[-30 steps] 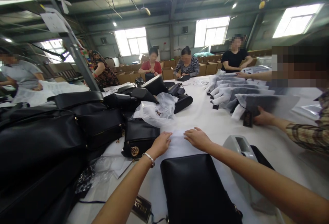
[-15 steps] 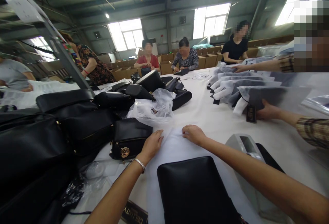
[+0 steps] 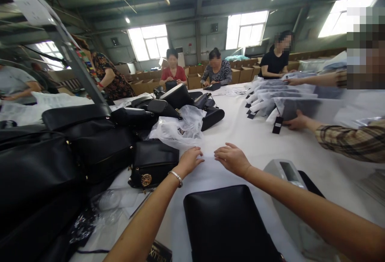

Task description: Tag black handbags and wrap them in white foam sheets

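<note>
A thin white wrapping sheet (image 3: 180,214) lies on the table, with a black handbag (image 3: 224,218) flat on its near part. Beyond the bag, my left hand (image 3: 191,161) hovers over or rests on the sheet's far part, fingers slightly bent and apart. Facing it across a small gap is my right hand (image 3: 234,160), its fingers stretched to the left and spread. Whether either hand touches the sheet is hard to tell. Just left of my left hand stands a small black bag with a round gold charm (image 3: 146,179).
Black bags (image 3: 102,145) are heaped at left, with crumpled clear plastic (image 3: 180,127) beside them. A grey tape dispenser-like device (image 3: 284,181) stands right of my handbag. At right, a co-worker's hand (image 3: 296,120) touches a row of wrapped, tagged bags (image 3: 300,103). Other people work across the table.
My left hand has moved right, and my right hand's fingers have spread from a closer curl. The co-worker's near hand and the tagged bag have shifted left and away.
</note>
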A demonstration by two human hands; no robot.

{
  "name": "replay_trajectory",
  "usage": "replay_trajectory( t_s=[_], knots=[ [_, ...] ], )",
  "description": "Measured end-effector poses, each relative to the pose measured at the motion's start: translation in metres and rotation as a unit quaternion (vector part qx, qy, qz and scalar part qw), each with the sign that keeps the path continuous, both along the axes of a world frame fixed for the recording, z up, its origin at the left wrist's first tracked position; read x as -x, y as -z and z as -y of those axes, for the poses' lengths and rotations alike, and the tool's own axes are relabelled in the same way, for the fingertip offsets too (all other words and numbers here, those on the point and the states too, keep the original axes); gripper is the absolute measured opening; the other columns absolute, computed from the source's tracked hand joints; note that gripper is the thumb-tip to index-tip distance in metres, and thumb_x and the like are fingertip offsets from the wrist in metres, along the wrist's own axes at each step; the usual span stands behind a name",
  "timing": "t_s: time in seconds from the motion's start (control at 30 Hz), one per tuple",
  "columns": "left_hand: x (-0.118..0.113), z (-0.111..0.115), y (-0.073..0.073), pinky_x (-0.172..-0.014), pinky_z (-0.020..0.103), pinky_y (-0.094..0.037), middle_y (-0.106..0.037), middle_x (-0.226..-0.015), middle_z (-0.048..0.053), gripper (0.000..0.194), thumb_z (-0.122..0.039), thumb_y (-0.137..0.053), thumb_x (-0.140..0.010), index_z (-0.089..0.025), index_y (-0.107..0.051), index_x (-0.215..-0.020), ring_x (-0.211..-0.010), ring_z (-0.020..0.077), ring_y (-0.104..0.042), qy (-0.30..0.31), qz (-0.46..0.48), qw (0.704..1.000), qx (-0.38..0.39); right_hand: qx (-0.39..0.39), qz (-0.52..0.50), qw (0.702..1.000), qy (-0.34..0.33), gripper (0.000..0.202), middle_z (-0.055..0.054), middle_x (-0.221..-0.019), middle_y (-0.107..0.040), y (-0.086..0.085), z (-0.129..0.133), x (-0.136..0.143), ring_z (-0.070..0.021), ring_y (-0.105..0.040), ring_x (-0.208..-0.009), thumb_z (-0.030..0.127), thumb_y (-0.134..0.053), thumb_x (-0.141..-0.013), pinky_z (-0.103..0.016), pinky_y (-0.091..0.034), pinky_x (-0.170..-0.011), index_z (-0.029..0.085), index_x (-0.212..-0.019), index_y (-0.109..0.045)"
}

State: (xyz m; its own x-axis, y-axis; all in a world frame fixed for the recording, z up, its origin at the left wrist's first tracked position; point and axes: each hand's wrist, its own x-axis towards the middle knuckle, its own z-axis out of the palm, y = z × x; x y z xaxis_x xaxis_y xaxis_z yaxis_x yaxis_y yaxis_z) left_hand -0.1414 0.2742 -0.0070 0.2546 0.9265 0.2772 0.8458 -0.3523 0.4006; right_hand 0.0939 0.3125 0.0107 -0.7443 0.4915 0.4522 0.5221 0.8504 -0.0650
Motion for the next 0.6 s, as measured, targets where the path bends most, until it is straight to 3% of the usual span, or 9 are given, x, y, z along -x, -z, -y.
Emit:
replay_trajectory(
  t_s=[0.07,0.13,0.2,0.4,0.53,0.6],
  knots=[
    [0.002,0.001,-0.006,-0.098,0.04,-0.049,-0.067,-0.122,0.01,0.01,-0.021,-0.073,-0.08,-0.019,-0.068,-0.089,-0.114,0.0262,-0.062,-0.005,0.005,1.0,-0.004,0.003,-0.003,1.0,0.016,0.022,-0.005,-0.116,-0.071,-0.001,-0.001,-0.002,-0.023,-0.065,-0.104,0.029,-0.063,-0.092,-0.046,-0.037,-0.105,0.025,-0.114,-0.066],
    [0.001,0.004,-0.012,-0.097,0.039,-0.049,-0.067,-0.122,0.009,0.008,-0.021,-0.073,-0.081,-0.019,-0.066,-0.084,-0.113,0.0255,-0.063,-0.005,0.01,1.0,-0.014,0.011,-0.009,0.999,0.04,0.047,-0.01,-0.129,-0.064,-0.002,-0.004,-0.003,-0.0277,-0.061,-0.112,0.04,-0.068,-0.088,-0.05,-0.039,-0.104,0.023,-0.131,-0.057],
    [-0.001,0.01,-0.017,-0.098,0.038,-0.048,-0.067,-0.122,0.008,0.007,-0.021,-0.071,-0.083,-0.02,-0.065,-0.084,-0.114,0.0241,-0.062,0.003,0.014,1.0,-0.025,0.031,-0.014,0.998,0.051,0.062,-0.012,-0.133,-0.06,-0.005,-0.007,-0.002,-0.0307,-0.057,-0.118,0.046,-0.072,-0.083,-0.052,-0.04,-0.103,0.022,-0.136,-0.052],
    [-0.01,0.031,-0.022,-0.091,0.034,-0.048,-0.072,-0.105,0.004,0.009,-0.029,-0.065,-0.088,-0.022,-0.065,-0.095,-0.102,0.0214,-0.065,0.036,0.002,0.999,-0.027,0.062,0.022,0.997,-0.031,0.018,-0.004,-0.098,-0.072,-0.022,-0.007,-0.003,-0.0238,-0.064,-0.105,0.025,-0.073,-0.084,-0.053,-0.032,-0.109,0.025,-0.102,-0.072],
    [0.0,0.039,-0.025,-0.075,0.03,-0.049,-0.073,-0.093,0.002,0.043,-0.038,-0.074,-0.08,-0.025,-0.06,-0.119,-0.084,0.0209,-0.067,0.022,-0.01,1.0,-0.002,0.053,0.011,0.996,-0.067,0.01,-0.001,-0.092,-0.072,-0.032,0.003,-0.009,-0.0182,-0.066,-0.091,0.02,-0.068,-0.087,-0.048,-0.032,-0.111,0.024,-0.095,-0.072],
    [0.008,0.043,-0.029,-0.073,0.028,-0.048,-0.072,-0.088,0.0,0.043,-0.037,-0.078,-0.077,-0.026,-0.063,-0.115,-0.079,0.019,-0.066,0.025,-0.017,0.999,0.011,0.05,0.002,0.996,-0.074,0.009,-0.001,-0.091,-0.072,-0.036,0.01,-0.014,-0.0172,-0.066,-0.088,0.019,-0.066,-0.088,-0.047,-0.033,-0.111,0.024,-0.093,-0.072]
  ],
)
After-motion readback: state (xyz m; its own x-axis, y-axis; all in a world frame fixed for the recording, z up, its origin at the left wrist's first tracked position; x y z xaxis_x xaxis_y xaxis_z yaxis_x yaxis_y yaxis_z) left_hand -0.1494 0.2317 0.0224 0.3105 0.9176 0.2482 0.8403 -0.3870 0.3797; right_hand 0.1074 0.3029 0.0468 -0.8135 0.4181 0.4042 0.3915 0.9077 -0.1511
